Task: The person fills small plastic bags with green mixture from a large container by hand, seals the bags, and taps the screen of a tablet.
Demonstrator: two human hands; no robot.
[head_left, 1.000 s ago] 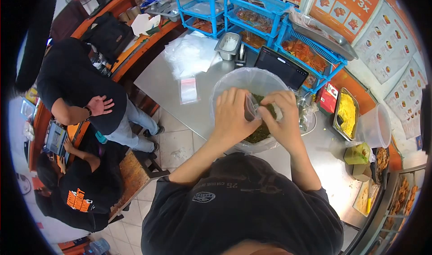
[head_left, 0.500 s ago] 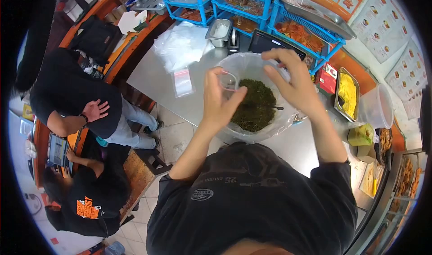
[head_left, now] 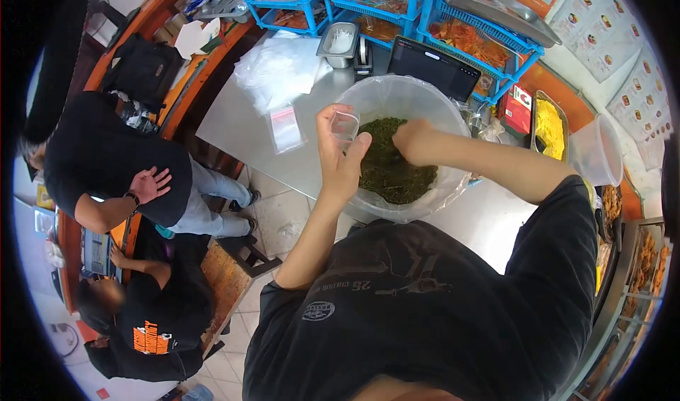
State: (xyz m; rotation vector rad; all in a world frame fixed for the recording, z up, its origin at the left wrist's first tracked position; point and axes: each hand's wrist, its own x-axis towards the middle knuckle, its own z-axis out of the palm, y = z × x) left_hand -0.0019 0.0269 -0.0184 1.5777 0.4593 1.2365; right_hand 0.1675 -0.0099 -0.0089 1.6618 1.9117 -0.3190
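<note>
While a small clear bag [head_left: 346, 127] is held in the left hand [head_left: 341, 157], its mouth spread by thumb and fingers curved apart, the right hand [head_left: 414, 142] is lowered into a dark green shredded mass [head_left: 393, 181]; whether anything is gripped there cannot be told, since the fingertips are hidden. The mass is contained in a large translucent tub [head_left: 448, 104] lined with clear plastic, and the bag is held over the tub's left part. The tub is set close to the near edge of the steel table [head_left: 244, 140]. Between it and the table's left corner, a packet with a pink strip [head_left: 285, 129] is laid flat, with loose plastic bags [head_left: 280, 72] heaped beyond it. Toward the far edge, a steel container [head_left: 338, 62], a black tablet [head_left: 433, 68] and blue racks [head_left: 423, 22] are placed. Toward the right edge, a red box [head_left: 516, 109] is set near a metal tray [head_left: 565, 121] of yellow food.
</note>
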